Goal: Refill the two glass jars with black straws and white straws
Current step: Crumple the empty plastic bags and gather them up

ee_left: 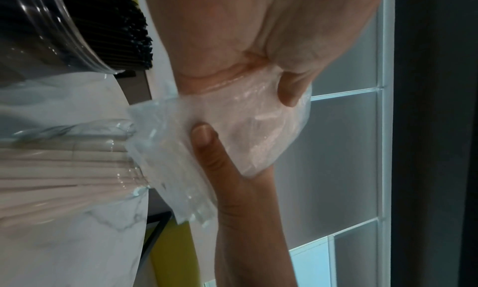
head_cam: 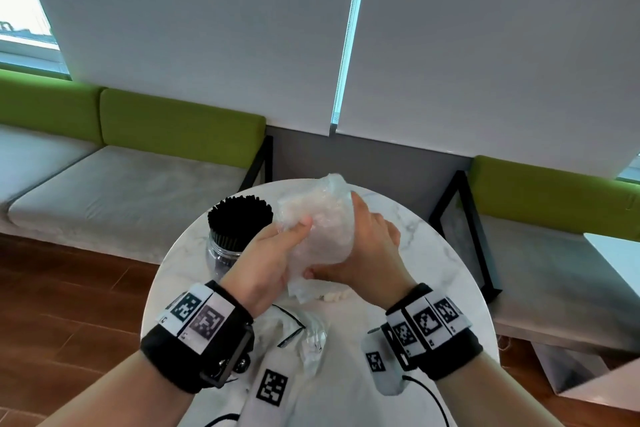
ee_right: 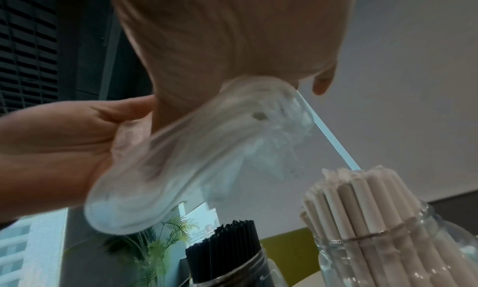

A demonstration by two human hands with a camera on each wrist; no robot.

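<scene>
A clear, crumpled plastic bag (head_cam: 322, 218) is held up over the round marble table (head_cam: 433, 288). My left hand (head_cam: 273, 253) grips its left side with the thumb on top. My right hand (head_cam: 367, 246) wraps round its right side, thumb underneath. The bag (ee_right: 181, 158) looks limp, with no straws showing in it. Left of the hands stands a glass jar of black straws (head_cam: 239, 218). The jar of white straws (ee_right: 375, 230) stands beside the black straw jar (ee_right: 227, 250), packed full. In the head view my hands hide it.
A second crumpled clear wrapper (head_cam: 311, 336) lies on the table near me. Grey benches with green backrests (head_cam: 180, 121) run along the wall behind. The corner of another white table (head_cam: 616, 253) shows at the right.
</scene>
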